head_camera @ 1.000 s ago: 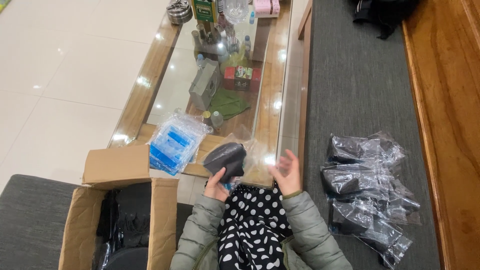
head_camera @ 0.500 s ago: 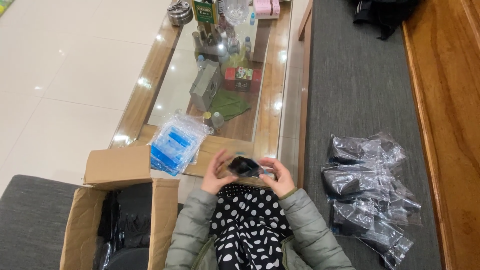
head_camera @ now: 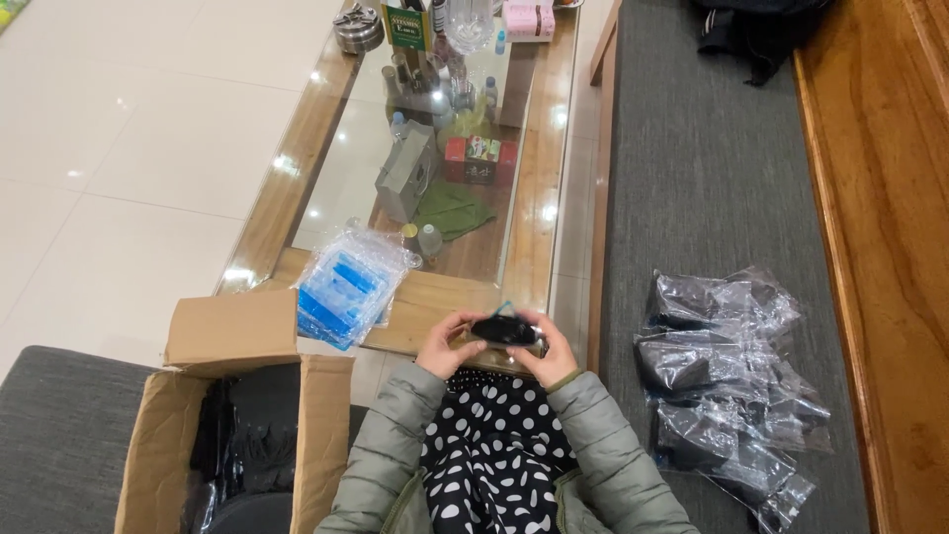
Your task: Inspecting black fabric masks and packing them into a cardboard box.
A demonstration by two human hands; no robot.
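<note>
Both hands are up in front of the person's lap, the left hand [head_camera: 447, 346] and the right hand [head_camera: 547, 352] closed from either side on one small black item [head_camera: 504, 329], which lies crosswise between them; a thin blue edge shows at its top. The fingers [head_camera: 441, 336] of the left hand curl over its left end and the fingers [head_camera: 542, 341] of the right hand wrap its right end, so the item sits pinched between the two sets of fingers, just above the near wooden edge of the glass-topped surface [head_camera: 534, 198]. Just left of the fingers, on the surface's corner, lies a stack of clear bags with blue inserts [head_camera: 346, 287]. Further left and lower, an open cardboard box [head_camera: 237, 415] stands with its flaps up; inside it lie dark, plastic-wrapped goods, though I cannot tell what they are. Well to the right of the fingers, on the grey bench cushion [head_camera: 692, 178], lies a loose pile of clear plastic bags [head_camera: 727, 386], each holding a black item. Beyond the fingers, under the glass, a grey carton [head_camera: 407, 178], a red box [head_camera: 479, 158] and a green cloth [head_camera: 450, 210] sit on the lower shelf.
</note>
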